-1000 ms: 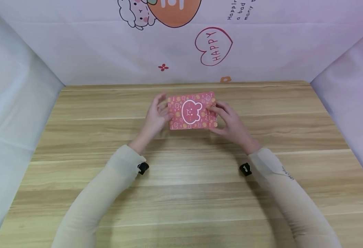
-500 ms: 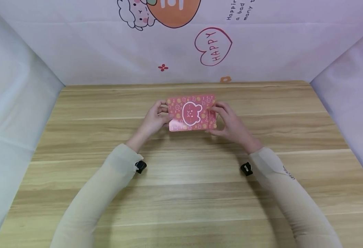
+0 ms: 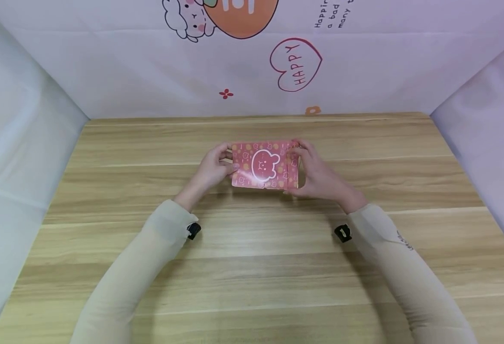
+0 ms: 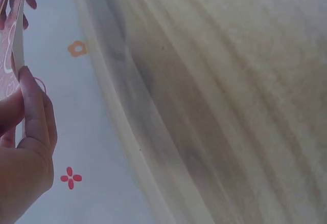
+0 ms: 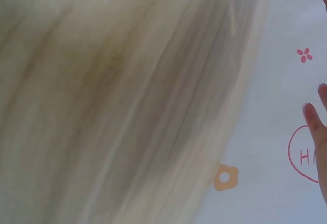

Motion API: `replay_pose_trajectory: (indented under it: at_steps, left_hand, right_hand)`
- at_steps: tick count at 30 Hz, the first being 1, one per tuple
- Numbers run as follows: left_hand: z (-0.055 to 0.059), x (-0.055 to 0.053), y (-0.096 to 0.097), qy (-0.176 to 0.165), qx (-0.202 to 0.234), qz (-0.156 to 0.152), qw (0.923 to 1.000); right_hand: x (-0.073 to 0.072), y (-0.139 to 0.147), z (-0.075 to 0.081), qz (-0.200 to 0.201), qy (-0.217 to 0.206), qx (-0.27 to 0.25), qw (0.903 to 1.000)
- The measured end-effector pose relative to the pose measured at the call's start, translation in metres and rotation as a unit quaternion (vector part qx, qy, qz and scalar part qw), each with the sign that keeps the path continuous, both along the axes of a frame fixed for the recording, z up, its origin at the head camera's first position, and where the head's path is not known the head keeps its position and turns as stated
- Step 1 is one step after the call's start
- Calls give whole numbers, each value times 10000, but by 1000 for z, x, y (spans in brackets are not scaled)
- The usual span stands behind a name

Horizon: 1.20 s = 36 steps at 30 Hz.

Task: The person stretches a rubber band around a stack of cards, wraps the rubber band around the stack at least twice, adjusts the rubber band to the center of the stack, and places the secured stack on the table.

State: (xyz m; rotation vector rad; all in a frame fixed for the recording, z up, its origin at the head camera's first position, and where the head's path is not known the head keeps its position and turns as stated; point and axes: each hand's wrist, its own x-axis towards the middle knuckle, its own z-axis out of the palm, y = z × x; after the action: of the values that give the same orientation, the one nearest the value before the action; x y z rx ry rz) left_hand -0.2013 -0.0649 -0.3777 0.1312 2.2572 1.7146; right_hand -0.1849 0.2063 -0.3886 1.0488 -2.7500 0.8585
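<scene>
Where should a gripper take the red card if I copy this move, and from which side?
Probably by its two short ends, coming in from left and right. The card is thin, flat and lifted off the table, so its edges are free. The left hand and right hand pinch it there, thumbs on the printed face.

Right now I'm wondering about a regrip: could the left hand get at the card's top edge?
Probably yes. The left hand already holds the card's left edge, the right hand holds the right edge, and nothing covers the top edge.
</scene>
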Motion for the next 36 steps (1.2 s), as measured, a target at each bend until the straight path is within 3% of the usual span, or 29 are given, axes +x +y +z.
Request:
replay_pose_trajectory:
  at_steps: [6, 11, 18, 23, 29, 36]
  left_hand:
    - [-1, 0, 3, 153, -448, -220, 9986]
    - [-6, 1, 5, 348, -711, -383, 9961]
    - [-9, 4, 9, -20, -558, -301, 9980]
    - [-9, 6, 12, -106, -536, -342, 9979]
    - [-11, 6, 13, -547, -17, -91, 9985]
    - [-14, 6, 13, -832, 307, 58, 9960]
  right_hand:
    - [1, -1, 3, -13, -818, 104, 9966]
    - [2, -1, 6, -136, -1319, 487, 9900]
    - [3, -2, 12, -156, -1786, 618, 9819]
    - [5, -5, 14, -256, -2073, 630, 9759]
    - [4, -9, 15, -352, -2084, 279, 9770]
    - [2, -7, 21, -716, -3299, -893, 9370]
